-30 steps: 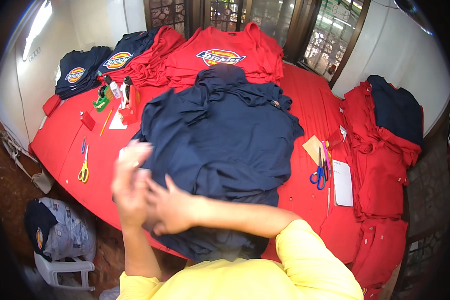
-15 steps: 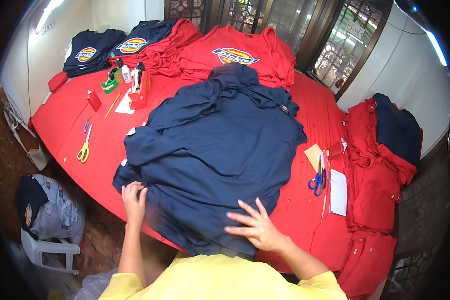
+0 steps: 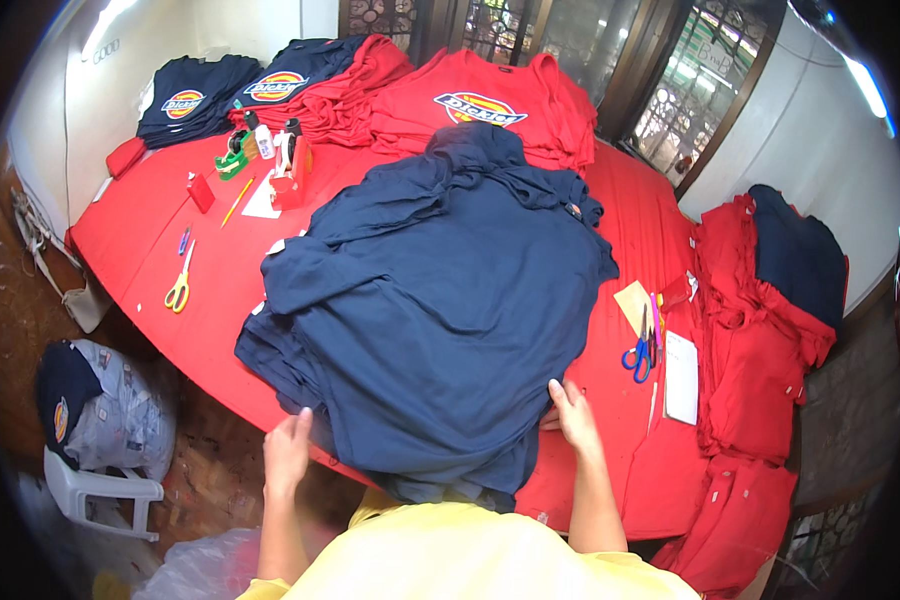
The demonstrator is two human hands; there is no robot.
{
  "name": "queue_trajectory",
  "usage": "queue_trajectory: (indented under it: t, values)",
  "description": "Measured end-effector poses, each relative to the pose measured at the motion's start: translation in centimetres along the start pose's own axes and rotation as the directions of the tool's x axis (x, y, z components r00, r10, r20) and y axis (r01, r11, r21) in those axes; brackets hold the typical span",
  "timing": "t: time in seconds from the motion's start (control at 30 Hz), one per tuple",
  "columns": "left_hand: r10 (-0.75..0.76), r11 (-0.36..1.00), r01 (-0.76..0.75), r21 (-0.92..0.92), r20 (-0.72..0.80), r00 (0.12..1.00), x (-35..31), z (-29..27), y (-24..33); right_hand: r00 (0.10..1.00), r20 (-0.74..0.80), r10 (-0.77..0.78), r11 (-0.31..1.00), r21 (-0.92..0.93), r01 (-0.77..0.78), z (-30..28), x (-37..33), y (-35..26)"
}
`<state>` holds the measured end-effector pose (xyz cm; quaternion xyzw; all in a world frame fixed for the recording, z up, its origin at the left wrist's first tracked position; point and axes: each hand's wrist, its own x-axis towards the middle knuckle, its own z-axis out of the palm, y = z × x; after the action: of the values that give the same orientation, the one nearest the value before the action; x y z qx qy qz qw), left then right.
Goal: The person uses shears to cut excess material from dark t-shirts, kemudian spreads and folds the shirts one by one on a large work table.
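A pile of navy shirts (image 3: 450,270) lies spread across the red-covered table (image 3: 160,310), its lower end reaching my body. At the near left edge of the top shirt is my left hand (image 3: 286,455), fingers bunched together against the cloth; the fingertips are partly hidden from sight. My right hand (image 3: 575,420) is beside the shirt's lower right edge, thumb side up. Its fingers are apart and touch the edge of the fabric. The upper end of the pile is crumpled, while the middle of the top shirt is fairly smooth.
Yellow-handled scissors (image 3: 178,292), a pencil (image 3: 235,203) and a red tape dispenser (image 3: 290,180) lie left. Blue-handled scissors (image 3: 637,358) and a white paper (image 3: 681,378) are right. Red shirts (image 3: 750,340) are stacked far right; a white stool (image 3: 105,490) stands at lower left.
My right hand has moved off the front of the top shirt to its right edge. My left hand has come down toward me along the left edge, and the cloth's lower part has shifted.
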<state>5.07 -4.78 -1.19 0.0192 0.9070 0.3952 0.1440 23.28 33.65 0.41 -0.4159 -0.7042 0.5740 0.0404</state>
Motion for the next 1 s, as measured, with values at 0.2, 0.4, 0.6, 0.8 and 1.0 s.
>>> queue_trajectory:
  t: [0.2, 0.4, 0.6, 0.8, 1.0]
  values:
    - [0.189, 0.528, 0.443, -0.724, 0.61, 0.77, -5.5, 7.8, 3.9, 0.919, 0.391, -0.039, 0.489, 0.81, -0.324, 5.9, -0.5, 2.0]
    - [0.289, 0.16, 0.718, -0.678, 0.727, 0.623, -2.8, 12.4, 4.8, 0.91, 0.403, -0.098, 0.385, 0.858, -0.339, 11.0, -4.2, -3.5]
    - [0.452, 0.102, 0.521, -0.847, 0.506, 0.734, -2.3, 4.3, 8.3, 0.482, 0.671, -0.564, 0.702, 0.696, -0.147, 6.7, 0.8, 0.4]
    - [0.447, 0.172, 0.311, -0.935, 0.355, 0.821, -7.1, 0.7, 9.9, 0.786, 0.517, -0.337, 0.565, 0.779, -0.27, 10.4, -2.2, -2.5]
    - [0.177, 0.431, 0.512, -0.743, 0.626, 0.759, -12.2, -5.2, 13.4, 0.858, 0.414, -0.304, 0.675, 0.729, -0.112, 10.1, -4.2, -2.4]
